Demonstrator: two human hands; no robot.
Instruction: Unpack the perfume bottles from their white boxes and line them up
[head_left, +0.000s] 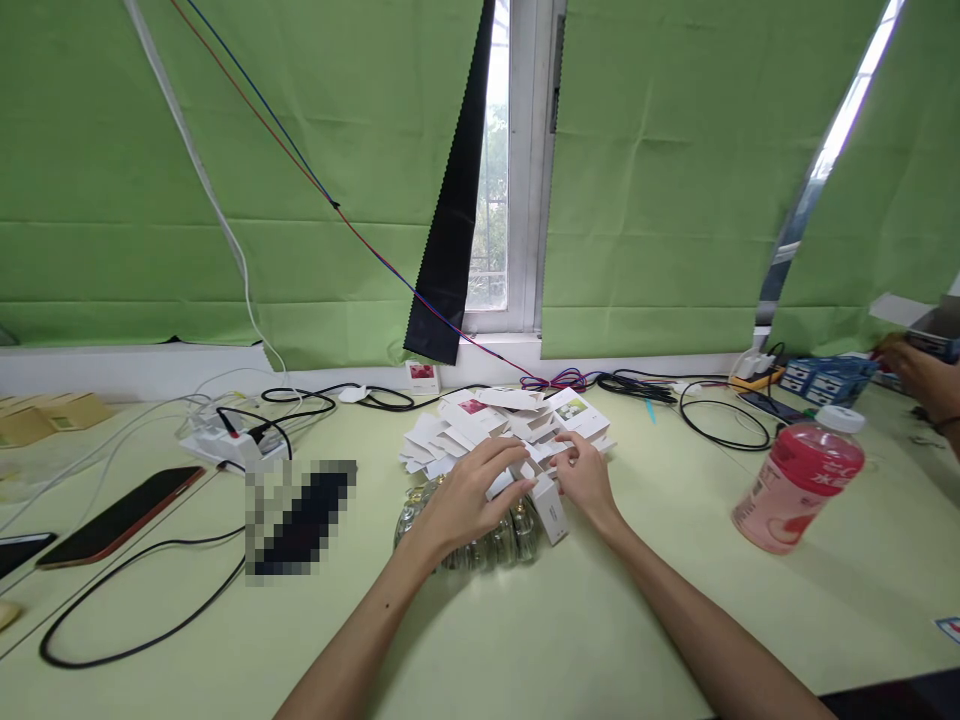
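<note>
A small white box (pixel 551 510) stands tilted between my hands at the middle of the table, its upper end near my fingertips. My left hand (pixel 472 490) reaches over a cluster of clear glass bottles (pixel 487 548), its thumb and fingers curved round the box's upper left side. On the right side of the box's top, my right hand (pixel 585 480) has its thumb and forefinger bent close together at a flap. Behind both hands lies a heap of flat white cartons (pixel 442 440), some printed with red or green pictures.
A pink drink bottle (pixel 799 485) stands at the right, near another person's hand (pixel 919 375) and blue-white packs (pixel 825 380). Phones, a power strip (pixel 232 445) and looped black cables (pixel 142 550) lie left. More cables run along the wall.
</note>
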